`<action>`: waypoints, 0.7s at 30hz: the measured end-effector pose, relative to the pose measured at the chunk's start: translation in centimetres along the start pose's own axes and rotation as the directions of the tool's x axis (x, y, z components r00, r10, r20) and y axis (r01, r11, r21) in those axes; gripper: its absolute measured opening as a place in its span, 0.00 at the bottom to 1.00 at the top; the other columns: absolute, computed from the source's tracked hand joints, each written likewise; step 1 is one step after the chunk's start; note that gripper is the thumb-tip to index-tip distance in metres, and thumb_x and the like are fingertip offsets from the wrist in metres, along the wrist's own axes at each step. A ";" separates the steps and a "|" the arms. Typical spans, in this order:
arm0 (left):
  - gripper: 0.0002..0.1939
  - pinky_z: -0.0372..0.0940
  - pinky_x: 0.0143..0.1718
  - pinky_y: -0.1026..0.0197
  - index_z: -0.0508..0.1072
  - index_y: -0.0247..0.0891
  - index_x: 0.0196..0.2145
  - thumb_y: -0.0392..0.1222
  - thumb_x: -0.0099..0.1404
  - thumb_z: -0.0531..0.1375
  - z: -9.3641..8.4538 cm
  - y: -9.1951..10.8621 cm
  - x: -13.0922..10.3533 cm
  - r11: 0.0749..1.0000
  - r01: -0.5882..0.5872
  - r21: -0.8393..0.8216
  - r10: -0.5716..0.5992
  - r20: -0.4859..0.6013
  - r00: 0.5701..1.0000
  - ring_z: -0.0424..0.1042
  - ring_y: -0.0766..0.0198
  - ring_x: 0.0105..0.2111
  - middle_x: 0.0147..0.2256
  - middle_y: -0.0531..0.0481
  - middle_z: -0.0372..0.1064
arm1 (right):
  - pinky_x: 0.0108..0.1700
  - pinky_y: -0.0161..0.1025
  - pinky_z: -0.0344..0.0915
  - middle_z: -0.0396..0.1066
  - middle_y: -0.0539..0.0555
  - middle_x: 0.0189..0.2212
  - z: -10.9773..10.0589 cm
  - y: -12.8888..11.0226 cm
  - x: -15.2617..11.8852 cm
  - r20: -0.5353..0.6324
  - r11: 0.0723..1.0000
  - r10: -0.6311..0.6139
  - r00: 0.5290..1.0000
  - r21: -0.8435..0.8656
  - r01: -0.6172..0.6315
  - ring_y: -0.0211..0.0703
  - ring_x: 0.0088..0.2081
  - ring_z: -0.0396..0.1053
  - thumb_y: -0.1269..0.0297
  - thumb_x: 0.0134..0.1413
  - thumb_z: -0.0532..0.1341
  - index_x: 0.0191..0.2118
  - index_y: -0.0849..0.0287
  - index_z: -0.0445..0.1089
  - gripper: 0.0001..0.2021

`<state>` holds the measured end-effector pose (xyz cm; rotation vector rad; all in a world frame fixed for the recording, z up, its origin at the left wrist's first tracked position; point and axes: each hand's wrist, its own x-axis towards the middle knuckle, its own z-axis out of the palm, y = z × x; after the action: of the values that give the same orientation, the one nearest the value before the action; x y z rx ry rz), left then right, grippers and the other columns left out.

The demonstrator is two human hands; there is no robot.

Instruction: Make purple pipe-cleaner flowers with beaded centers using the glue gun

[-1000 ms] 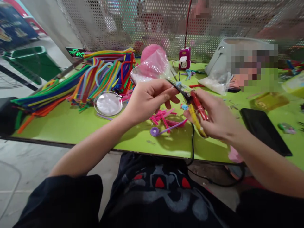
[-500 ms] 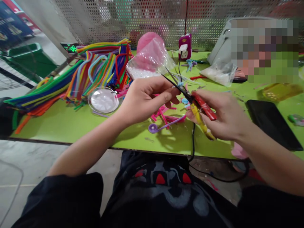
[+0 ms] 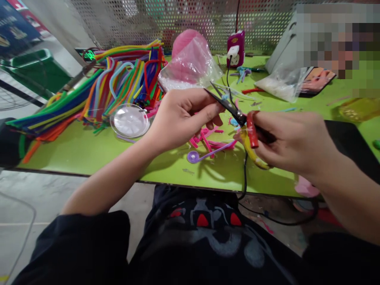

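My right hand (image 3: 293,138) grips a pair of scissors (image 3: 233,109) whose handles are wrapped in red and yellow. The dark blades are parted and point up and left, close to my left fingertips. My left hand (image 3: 185,118) is pinched, thumb against forefinger, at a small light blue piece of pipe cleaner (image 3: 225,97) that shows by the blades; most of it is hidden. Beneath the hands lie several short pink pipe cleaner pieces (image 3: 204,140) and a purple pipe cleaner coiled at one end (image 3: 193,156).
Bundles of coloured pipe cleaners (image 3: 118,85) cover the left of the green table (image 3: 160,170), behind a round clear dish (image 3: 130,120). At the back are a pink round object (image 3: 188,47) under clear plastic and a purple power socket (image 3: 236,47). A black phone-like slab (image 3: 353,146) lies right.
My right hand has turned and shifted right, so the scissors' red handle tips more steeply downward. My left hand keeps its pinch. The view has shifted slightly.
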<state>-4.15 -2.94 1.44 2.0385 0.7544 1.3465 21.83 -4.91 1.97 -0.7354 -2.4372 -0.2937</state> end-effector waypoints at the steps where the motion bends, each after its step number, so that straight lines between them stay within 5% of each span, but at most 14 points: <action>1: 0.14 0.71 0.25 0.69 0.80 0.37 0.30 0.43 0.75 0.69 0.0 -0.1 0.0 1.000 -0.005 -0.005 0.005 0.010 1.000 0.77 0.70 0.23 0.27 0.53 0.82 | 0.29 0.37 0.48 0.58 0.46 0.23 0.0 0.0 -0.1 -0.010 1.000 -0.002 1.000 -0.018 0.001 0.35 0.25 0.54 0.60 0.74 0.61 0.33 0.55 0.56 0.17; 11: 0.15 0.73 0.23 0.68 0.82 0.38 0.33 0.50 0.73 0.71 0.2 -0.8 0.0 0.992 0.125 -0.014 -0.125 0.014 0.992 0.78 0.69 0.22 0.27 0.53 0.81 | 0.30 0.40 0.43 0.54 0.48 0.21 0.3 0.4 -0.6 0.021 0.996 0.053 0.998 -0.073 -0.052 0.39 0.24 0.51 0.63 0.71 0.58 0.32 0.55 0.54 0.15; 21: 0.20 0.77 0.23 0.68 0.82 0.39 0.31 0.58 0.70 0.72 0.6 -0.5 0.0 0.985 0.143 -0.099 -0.143 0.003 0.990 0.80 0.69 0.23 0.28 0.53 0.82 | 0.30 0.39 0.43 0.55 0.49 0.19 1.4 0.8 -0.9 0.023 0.984 0.164 0.986 -0.071 -0.162 0.37 0.24 0.51 0.54 0.72 0.61 0.30 0.57 0.63 0.18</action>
<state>-3.69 -2.66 0.91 1.8678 0.8038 1.2815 22.21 -4.15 0.37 -0.9701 -2.3859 -0.3048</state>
